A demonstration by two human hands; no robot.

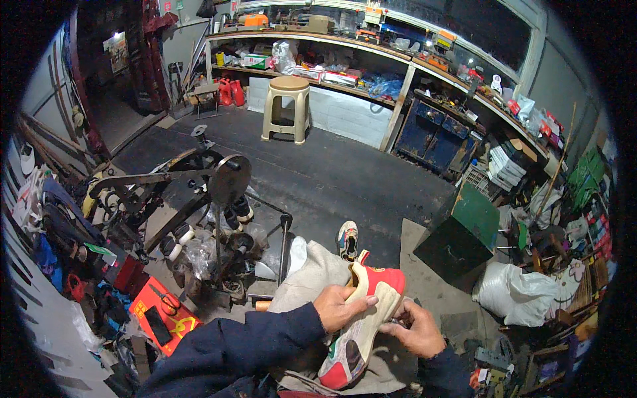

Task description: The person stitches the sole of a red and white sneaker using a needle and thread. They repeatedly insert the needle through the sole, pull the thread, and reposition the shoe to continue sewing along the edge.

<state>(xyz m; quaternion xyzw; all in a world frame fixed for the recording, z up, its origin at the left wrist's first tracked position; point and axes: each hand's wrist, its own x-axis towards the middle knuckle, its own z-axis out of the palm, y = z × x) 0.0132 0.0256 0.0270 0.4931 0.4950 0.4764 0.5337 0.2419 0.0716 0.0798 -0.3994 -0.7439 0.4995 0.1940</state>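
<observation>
A cream sneaker [352,341] with red and dark patches lies tilted over my lap on a beige cloth [302,285], heel end raised. My left hand [338,308] is closed on the shoe by its collar, thumb across the upper. On the shoe's right side, my right hand [411,328] has curled fingers at the sole edge; what they pinch is hidden or too small to name. Another multicoloured sneaker [348,240] stands on the dark floor just beyond the cloth.
An iron machine [229,179] and piled footwear occupy the left, beside scissors and a phone on a red board [142,312]. A stool [287,86] stands before the back workbench [298,38]. At right are a green box [454,229], white sack [507,295] and clutter.
</observation>
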